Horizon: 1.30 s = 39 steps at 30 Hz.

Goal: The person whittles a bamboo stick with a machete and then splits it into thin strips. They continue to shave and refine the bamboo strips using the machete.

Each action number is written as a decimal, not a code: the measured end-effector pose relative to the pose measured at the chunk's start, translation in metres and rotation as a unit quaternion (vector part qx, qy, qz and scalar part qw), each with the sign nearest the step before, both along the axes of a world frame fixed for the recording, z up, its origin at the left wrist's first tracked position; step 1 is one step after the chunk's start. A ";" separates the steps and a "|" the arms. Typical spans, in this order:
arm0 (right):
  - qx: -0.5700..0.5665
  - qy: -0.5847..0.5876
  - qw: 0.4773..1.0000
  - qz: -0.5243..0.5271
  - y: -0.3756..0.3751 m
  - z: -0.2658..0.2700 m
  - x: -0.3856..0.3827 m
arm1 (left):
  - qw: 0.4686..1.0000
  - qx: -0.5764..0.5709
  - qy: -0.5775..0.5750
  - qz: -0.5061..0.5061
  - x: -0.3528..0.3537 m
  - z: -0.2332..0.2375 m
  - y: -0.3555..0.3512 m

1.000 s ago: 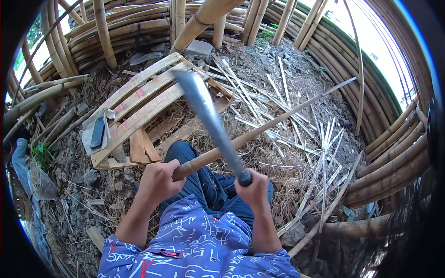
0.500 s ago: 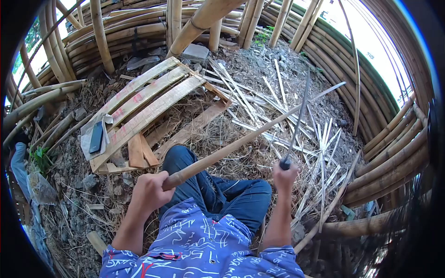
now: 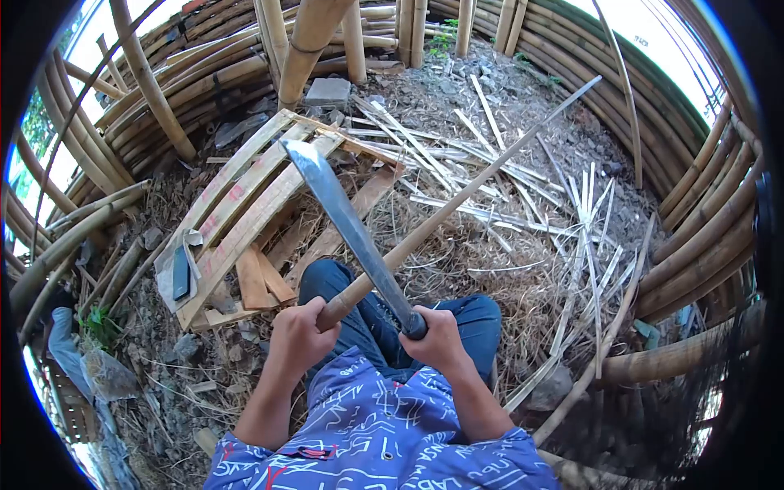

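At the far left a dark phone [image 3: 180,272] is lying on a scrap of cloth at the edge of a wooden pallet [image 3: 245,204], which is resting on the littered ground. The left hand [image 3: 298,335] is wrapping its grip tightly around the thick near end of a bamboo pole [image 3: 482,180]. The pole is slanting up and away to the right, over the person's jeans [image 3: 461,314] and the straw. A machete [image 3: 349,227] is crossing over the pole just beyond that hand, its blade pointing up and left toward the pallet. The right hand [image 3: 437,339] is clenching its grip around the machete's dark handle, just beside the left hand. Further right, split bamboo strips [image 3: 584,237] are lying scattered, and a curved bamboo wall [image 3: 702,212] is closing the space.
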State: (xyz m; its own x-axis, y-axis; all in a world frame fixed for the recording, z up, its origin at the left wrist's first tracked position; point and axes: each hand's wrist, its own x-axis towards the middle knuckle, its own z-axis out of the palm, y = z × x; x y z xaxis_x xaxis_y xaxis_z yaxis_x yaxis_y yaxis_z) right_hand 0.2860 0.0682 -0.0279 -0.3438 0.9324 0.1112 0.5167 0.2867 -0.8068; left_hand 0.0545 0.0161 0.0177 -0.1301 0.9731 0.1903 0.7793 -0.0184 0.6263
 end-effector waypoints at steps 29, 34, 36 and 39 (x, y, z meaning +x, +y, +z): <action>0.020 0.043 0.997 0.066 -0.019 -0.026 0.003 | 0.825 -0.316 -0.377 -0.277 0.022 -0.059 -0.017; 0.000 -0.014 0.998 0.056 -0.021 -0.021 0.001 | 0.837 -0.357 -0.355 -0.214 0.033 -0.058 -0.019; -0.008 -0.008 0.999 0.051 -0.022 -0.023 0.001 | 0.852 -0.340 -0.345 -0.200 0.039 -0.058 -0.018; -0.020 -0.011 0.999 0.047 -0.023 -0.023 0.001 | 0.892 -0.278 -0.308 -0.178 0.039 -0.063 -0.018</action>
State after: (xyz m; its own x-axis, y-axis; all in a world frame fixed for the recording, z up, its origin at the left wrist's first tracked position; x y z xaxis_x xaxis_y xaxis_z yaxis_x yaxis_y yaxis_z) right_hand 0.2868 0.0456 -0.0507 -0.4323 0.8993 0.0657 0.5068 0.3026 -0.8072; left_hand 0.0939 -0.0017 -0.0451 0.2935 0.8953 -0.3350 0.2909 0.2502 0.9235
